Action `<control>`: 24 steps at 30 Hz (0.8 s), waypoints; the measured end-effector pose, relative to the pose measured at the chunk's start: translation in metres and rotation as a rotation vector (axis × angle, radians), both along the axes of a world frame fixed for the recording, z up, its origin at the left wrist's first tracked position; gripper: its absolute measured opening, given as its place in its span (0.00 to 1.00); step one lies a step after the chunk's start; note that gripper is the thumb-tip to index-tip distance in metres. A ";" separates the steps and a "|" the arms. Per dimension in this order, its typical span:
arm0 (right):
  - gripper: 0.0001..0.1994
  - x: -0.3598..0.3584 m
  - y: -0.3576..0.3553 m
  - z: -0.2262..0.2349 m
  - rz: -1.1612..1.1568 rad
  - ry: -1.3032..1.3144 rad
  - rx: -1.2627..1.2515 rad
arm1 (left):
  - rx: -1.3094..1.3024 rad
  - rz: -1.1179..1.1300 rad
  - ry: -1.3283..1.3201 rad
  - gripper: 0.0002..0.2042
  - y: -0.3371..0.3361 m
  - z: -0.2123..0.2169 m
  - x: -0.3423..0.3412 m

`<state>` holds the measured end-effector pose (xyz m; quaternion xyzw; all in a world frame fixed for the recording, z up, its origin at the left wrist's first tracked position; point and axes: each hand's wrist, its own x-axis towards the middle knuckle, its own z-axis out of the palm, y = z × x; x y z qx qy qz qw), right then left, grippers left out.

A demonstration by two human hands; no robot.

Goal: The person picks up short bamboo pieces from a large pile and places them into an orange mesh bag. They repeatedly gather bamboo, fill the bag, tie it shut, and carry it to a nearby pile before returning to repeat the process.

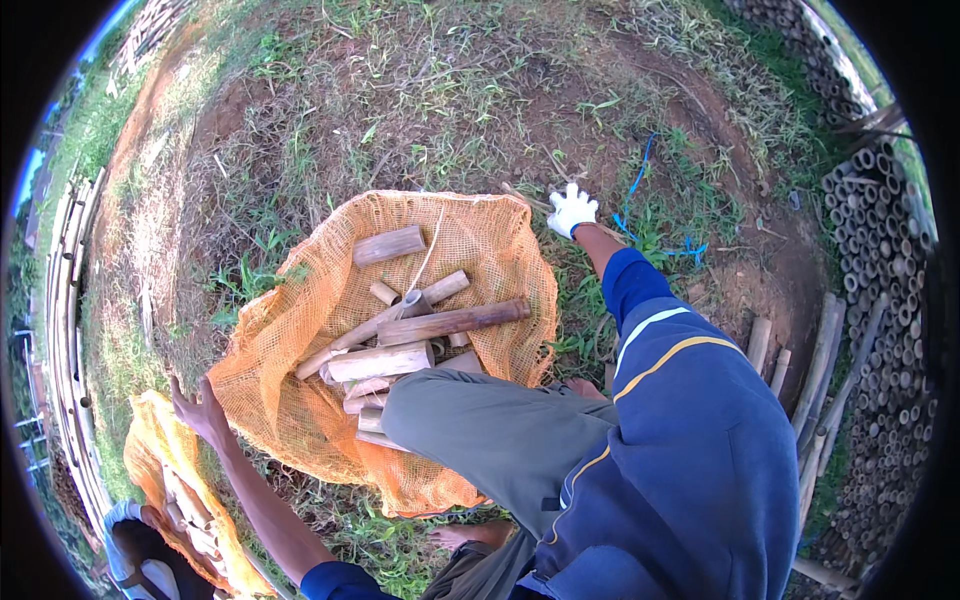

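An orange net sack (500,240) lies spread open on the grass, with several cut bamboo pieces (450,322) piled in its middle. My left hand (200,408), bare, grips the sack's near left edge. My right hand (572,210), in a white glove, reaches out to the sack's far right corner and holds the mesh there. My blue sleeve and my grey-trousered knee (500,430) cover the sack's near right part.
A wall of stacked bamboo poles (880,250) stands at the right, with a few short poles (770,355) on the ground before it. Blue string (640,180) lies past my right hand. At the lower left is a second orange sack (160,450) with another person (140,560) beside it.
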<state>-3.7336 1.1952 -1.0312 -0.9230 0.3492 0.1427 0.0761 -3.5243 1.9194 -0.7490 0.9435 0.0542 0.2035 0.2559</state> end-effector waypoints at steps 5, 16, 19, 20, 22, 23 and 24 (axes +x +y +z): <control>0.22 -0.008 -0.038 0.015 -0.179 -0.372 0.071 | 0.460 -0.065 0.113 0.33 0.077 0.028 -0.074; 0.13 0.048 0.140 0.178 0.419 -1.042 -0.035 | -0.133 0.139 0.310 0.28 0.221 -0.054 -0.253; 0.21 0.034 0.203 0.128 0.695 -0.784 0.124 | -0.153 0.120 0.306 0.27 0.230 -0.077 -0.277; 0.26 0.030 0.221 0.113 0.799 -0.470 0.082 | -0.092 0.105 0.285 0.27 0.238 -0.084 -0.287; 0.33 0.028 0.240 0.081 0.812 -0.173 0.193 | -0.026 0.100 0.186 0.25 0.248 -0.098 -0.312; 0.36 0.026 0.235 0.067 0.718 -0.183 0.352 | -0.034 0.091 0.159 0.24 0.246 -0.106 -0.320; 0.37 0.028 0.236 0.059 0.770 -0.134 0.269 | -0.037 0.106 0.138 0.24 0.245 -0.110 -0.334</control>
